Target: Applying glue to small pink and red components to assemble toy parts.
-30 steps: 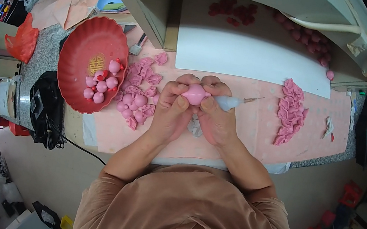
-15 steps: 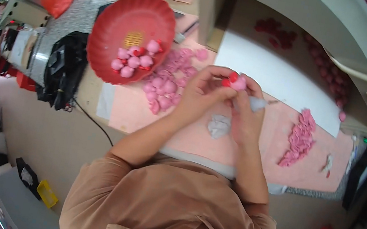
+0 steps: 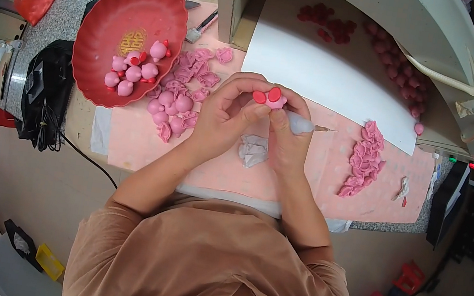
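Both hands meet above the pink work mat (image 3: 208, 174). My left hand (image 3: 226, 115) pinches a small pink rounded figure (image 3: 276, 102) with two red oval parts at its top. From the other side my right hand (image 3: 290, 144) grips the same figure. Tucked in the right fingers is a translucent squeeze bottle (image 3: 299, 124), its thin needle tip pointing right. Beneath the hands lies a crumpled white tissue (image 3: 253, 152). Left of them sit glossy pink balls (image 3: 165, 98) and frilly pink pieces (image 3: 183, 74).
A red scalloped bowl (image 3: 95, 45) at left holds several pink-and-red figures. More frilly pieces (image 3: 365, 162) lie at right. Under a curved white shelf (image 3: 407, 14) are red pieces (image 3: 325, 21) and pink balls (image 3: 399, 65). A brush (image 3: 201, 28) rests behind the mat.
The figure has turned, so both red ovals now face up. My hands still hold it and the bottle, whose needle shows more clearly. The whole view has shifted slightly.
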